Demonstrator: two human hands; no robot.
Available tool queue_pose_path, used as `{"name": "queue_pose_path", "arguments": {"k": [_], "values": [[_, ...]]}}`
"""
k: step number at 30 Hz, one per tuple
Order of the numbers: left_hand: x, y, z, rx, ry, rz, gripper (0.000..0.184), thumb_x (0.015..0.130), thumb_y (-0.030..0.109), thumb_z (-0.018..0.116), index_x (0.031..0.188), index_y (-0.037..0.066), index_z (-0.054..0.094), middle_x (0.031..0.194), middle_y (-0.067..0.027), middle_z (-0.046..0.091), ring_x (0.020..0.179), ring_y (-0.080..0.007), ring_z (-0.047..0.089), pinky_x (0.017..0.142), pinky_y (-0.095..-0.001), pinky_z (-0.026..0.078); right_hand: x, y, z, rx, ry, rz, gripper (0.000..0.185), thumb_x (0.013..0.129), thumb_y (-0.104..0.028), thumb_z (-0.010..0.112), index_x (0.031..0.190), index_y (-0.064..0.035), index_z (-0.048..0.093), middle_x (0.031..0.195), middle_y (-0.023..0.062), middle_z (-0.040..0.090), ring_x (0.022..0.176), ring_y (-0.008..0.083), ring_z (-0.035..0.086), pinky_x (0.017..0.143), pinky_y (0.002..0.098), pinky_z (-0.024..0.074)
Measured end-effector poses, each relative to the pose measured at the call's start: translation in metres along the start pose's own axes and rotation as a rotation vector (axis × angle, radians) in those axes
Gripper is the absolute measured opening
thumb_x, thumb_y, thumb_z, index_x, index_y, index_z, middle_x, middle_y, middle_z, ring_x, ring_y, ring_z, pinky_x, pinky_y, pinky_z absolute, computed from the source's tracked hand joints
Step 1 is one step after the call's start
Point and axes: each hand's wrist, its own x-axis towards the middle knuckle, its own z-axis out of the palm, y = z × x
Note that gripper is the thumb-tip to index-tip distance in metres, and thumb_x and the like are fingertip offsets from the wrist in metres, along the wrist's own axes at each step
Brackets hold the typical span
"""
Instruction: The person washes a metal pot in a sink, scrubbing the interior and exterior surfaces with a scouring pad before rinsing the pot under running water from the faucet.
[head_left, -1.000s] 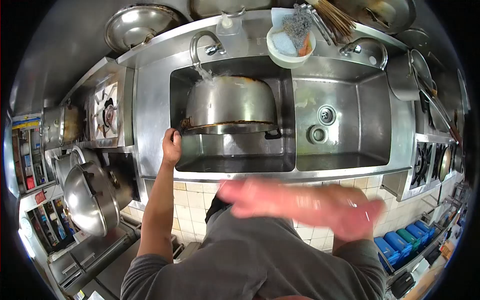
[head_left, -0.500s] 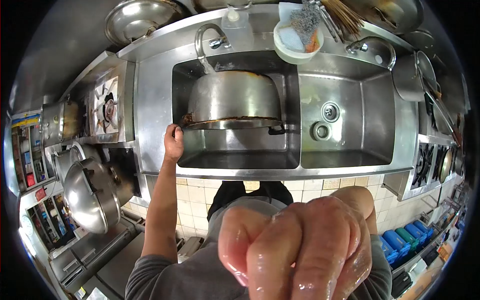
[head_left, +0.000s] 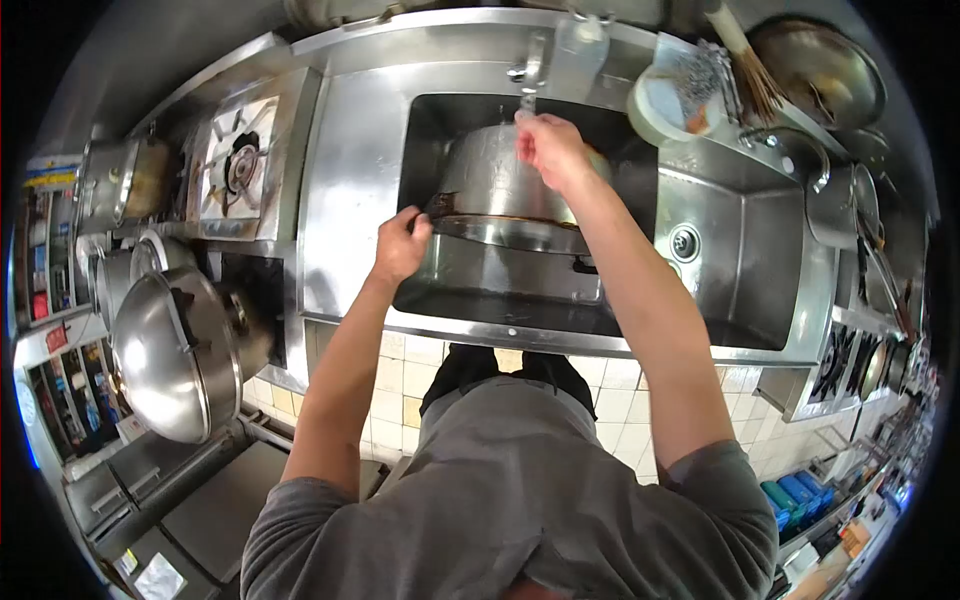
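A large steel stock pot (head_left: 490, 185) lies tilted on its side in the left sink basin (head_left: 500, 295), with browned stains along its rim. My left hand (head_left: 400, 243) is closed at the pot's left handle, by the basin's left edge. Above the pot, my right hand (head_left: 552, 150) is at the water running from the tap (head_left: 534, 62). Its fingers are curled together, and whatever they may hold is hidden. A black handle (head_left: 585, 265) shows at the pot's right side, partly behind my right forearm.
Right of the pot is a second basin (head_left: 740, 240) with a drain. A white tub (head_left: 655, 112) with scouring pads stands behind the sinks, beside a clear bottle (head_left: 580, 55) and a bamboo brush (head_left: 745, 50). To the left are a gas burner (head_left: 242, 165) and a big wok (head_left: 160, 355).
My right hand has moved from close in front of the camera to the running tap above the pot. My left hand stays at the pot's handle. The view has shifted.
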Motion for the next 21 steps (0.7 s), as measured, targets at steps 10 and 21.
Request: {"name": "queue_pose_path", "arguments": {"k": [10, 21], "values": [[0.067, 0.051, 0.013, 0.111, 0.234, 0.048, 0.04, 0.099, 0.045, 0.06, 0.093, 0.008, 0.072, 0.101, -0.0149, 0.073, 0.102, -0.0403, 0.065, 0.09, -0.0533, 0.05, 0.024, -0.033, 0.044, 0.435, 0.171, 0.17, 0.024, 0.103, -0.026, 0.057, 0.097, -0.004, 0.063, 0.08, 0.0065, 0.059, 0.065, 0.0181, 0.056, 0.053, 0.0326, 0.044], [0.115, 0.125, 0.016, 0.221, 0.022, 0.179, 0.035, 0.088, 0.044, 0.061, 0.095, 0.012, 0.073, 0.1, -0.0152, 0.074, 0.105, -0.0391, 0.067, 0.09, -0.0567, 0.049, -0.011, -0.045, 0.086, -0.125, 0.029, 0.048, 0.043, 0.105, -0.039, 0.065, 0.094, 0.0025, 0.064, 0.077, 0.0116, 0.066, 0.06, 0.0192, 0.061, 0.048, 0.0317, 0.0471]]}}
